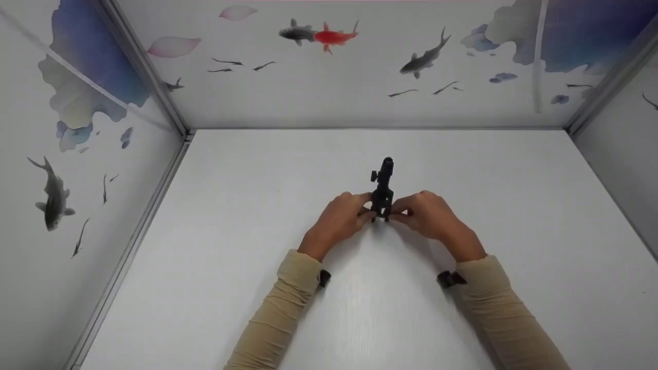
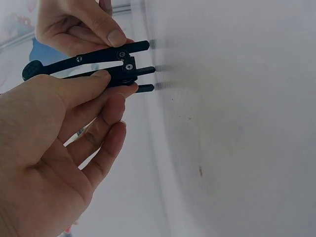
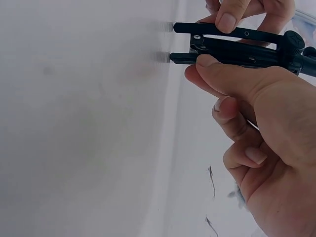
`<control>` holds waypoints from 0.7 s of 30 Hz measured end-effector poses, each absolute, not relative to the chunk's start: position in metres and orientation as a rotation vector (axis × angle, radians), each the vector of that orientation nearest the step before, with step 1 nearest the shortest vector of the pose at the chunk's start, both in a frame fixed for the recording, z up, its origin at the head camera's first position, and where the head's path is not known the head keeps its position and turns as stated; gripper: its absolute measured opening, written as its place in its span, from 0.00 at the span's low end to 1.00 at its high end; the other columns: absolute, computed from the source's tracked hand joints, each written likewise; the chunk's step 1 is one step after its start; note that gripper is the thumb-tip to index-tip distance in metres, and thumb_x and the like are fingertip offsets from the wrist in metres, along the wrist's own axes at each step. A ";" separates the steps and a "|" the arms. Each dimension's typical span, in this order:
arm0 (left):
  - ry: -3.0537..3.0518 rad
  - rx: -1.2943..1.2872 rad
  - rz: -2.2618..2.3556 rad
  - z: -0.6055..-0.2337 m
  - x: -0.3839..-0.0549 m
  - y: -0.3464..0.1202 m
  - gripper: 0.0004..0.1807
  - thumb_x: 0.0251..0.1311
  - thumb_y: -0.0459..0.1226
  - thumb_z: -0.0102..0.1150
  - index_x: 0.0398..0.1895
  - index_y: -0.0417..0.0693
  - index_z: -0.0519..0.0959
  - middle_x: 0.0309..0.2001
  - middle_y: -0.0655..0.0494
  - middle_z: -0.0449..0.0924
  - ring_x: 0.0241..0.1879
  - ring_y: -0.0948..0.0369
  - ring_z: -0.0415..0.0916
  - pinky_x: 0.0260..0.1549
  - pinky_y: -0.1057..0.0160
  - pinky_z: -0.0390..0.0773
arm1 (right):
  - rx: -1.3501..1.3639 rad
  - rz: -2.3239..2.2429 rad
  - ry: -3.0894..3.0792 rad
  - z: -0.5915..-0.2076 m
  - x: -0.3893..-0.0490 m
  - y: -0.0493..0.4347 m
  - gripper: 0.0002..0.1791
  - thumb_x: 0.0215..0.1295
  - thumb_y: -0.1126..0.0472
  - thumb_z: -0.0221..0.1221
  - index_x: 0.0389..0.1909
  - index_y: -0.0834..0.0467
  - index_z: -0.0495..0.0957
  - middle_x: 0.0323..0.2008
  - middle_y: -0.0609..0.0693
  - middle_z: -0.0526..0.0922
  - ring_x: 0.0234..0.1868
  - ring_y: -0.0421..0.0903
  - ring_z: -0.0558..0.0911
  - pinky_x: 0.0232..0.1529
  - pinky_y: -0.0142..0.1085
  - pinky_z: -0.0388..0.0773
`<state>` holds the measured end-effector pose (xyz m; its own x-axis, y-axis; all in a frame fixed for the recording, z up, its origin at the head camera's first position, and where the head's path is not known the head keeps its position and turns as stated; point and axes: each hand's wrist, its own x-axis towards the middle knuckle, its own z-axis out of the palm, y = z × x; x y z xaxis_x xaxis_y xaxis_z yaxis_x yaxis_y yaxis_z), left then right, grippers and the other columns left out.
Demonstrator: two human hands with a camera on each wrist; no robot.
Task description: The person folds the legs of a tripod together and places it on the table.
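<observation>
Amid white table (image 1: 383,318) | black tripod (image 1: 383,191), slim legs (image 2: 138,47), side knob (image 1: 374,176) | grip: left hand (image 1: 340,218), right hand (image 1: 431,217) both pinching legs

No readable text, brand, label or number in any of the three views. Closest to a marking: faint relief on the round leg hinge (image 3: 294,41) of the black mini tripod (image 1: 383,191), past the fingertips (image 3: 228,20) on the side away from the leg ends; too small to make out as a letter or symbol. Tripod legs (image 3: 264,36) between the fingers: nothing legible. Back wall panel (image 1: 349,103), well beyond the fingers: printed pictures, no lettering.
</observation>
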<state>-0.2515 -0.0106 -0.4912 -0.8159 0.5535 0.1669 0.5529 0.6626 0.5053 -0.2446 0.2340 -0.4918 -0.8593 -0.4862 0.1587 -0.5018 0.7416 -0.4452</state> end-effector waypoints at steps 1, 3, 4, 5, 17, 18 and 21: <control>2.861 0.952 0.868 -0.491 -0.251 -0.011 0.14 0.76 0.42 0.66 0.60 0.52 0.86 0.46 0.50 0.93 0.48 0.55 0.89 0.46 0.52 0.85 | 0.823 0.750 -2.900 -0.492 -0.244 0.234 0.08 0.67 0.59 0.75 0.44 0.46 0.95 0.38 0.41 0.95 0.38 0.41 0.91 0.39 0.42 0.81; 2.857 0.954 0.872 -0.491 -0.251 -0.010 0.14 0.76 0.41 0.66 0.59 0.51 0.86 0.46 0.49 0.93 0.48 0.55 0.89 0.47 0.52 0.86 | 0.822 0.743 -2.900 -0.491 -0.244 0.233 0.07 0.67 0.58 0.75 0.44 0.46 0.95 0.38 0.41 0.95 0.38 0.41 0.90 0.39 0.42 0.81; 2.855 0.955 0.872 -0.491 -0.251 -0.010 0.13 0.76 0.41 0.66 0.59 0.50 0.86 0.46 0.49 0.93 0.48 0.54 0.89 0.47 0.52 0.86 | 0.821 0.740 -2.899 -0.491 -0.244 0.233 0.07 0.67 0.58 0.75 0.44 0.46 0.95 0.38 0.41 0.95 0.37 0.41 0.90 0.39 0.42 0.81; 2.852 0.955 0.873 -0.491 -0.251 -0.010 0.13 0.76 0.40 0.66 0.59 0.50 0.86 0.46 0.49 0.93 0.48 0.54 0.89 0.47 0.52 0.86 | 0.822 0.738 -2.897 -0.491 -0.244 0.233 0.07 0.67 0.58 0.75 0.44 0.46 0.95 0.38 0.41 0.95 0.37 0.41 0.90 0.38 0.42 0.81; 2.875 0.934 0.809 -0.490 -0.250 -0.007 0.11 0.77 0.41 0.65 0.57 0.54 0.86 0.39 0.52 0.91 0.37 0.62 0.77 0.39 0.57 0.79 | 0.814 0.742 -2.902 -0.489 -0.242 0.230 0.08 0.65 0.58 0.77 0.44 0.46 0.95 0.37 0.42 0.95 0.35 0.40 0.89 0.37 0.40 0.79; 2.882 0.934 0.800 -0.490 -0.250 -0.007 0.11 0.77 0.41 0.65 0.57 0.54 0.86 0.38 0.53 0.90 0.36 0.62 0.76 0.38 0.57 0.78 | 0.815 0.744 -2.905 -0.489 -0.242 0.230 0.08 0.65 0.58 0.77 0.44 0.46 0.95 0.37 0.42 0.95 0.35 0.40 0.88 0.37 0.39 0.79; 2.924 0.946 0.756 -0.491 -0.249 -0.007 0.09 0.76 0.42 0.66 0.54 0.54 0.87 0.37 0.54 0.90 0.34 0.61 0.77 0.35 0.57 0.79 | 0.826 0.760 -2.917 -0.489 -0.242 0.230 0.08 0.66 0.59 0.76 0.45 0.47 0.95 0.38 0.41 0.95 0.35 0.40 0.88 0.37 0.39 0.80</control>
<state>-0.2493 -0.0068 -0.4905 -0.8210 0.5467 0.1645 0.5580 0.7073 0.4341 -0.2422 0.2296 -0.4888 -0.8601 -0.4895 0.1438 -0.4974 0.7420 -0.4495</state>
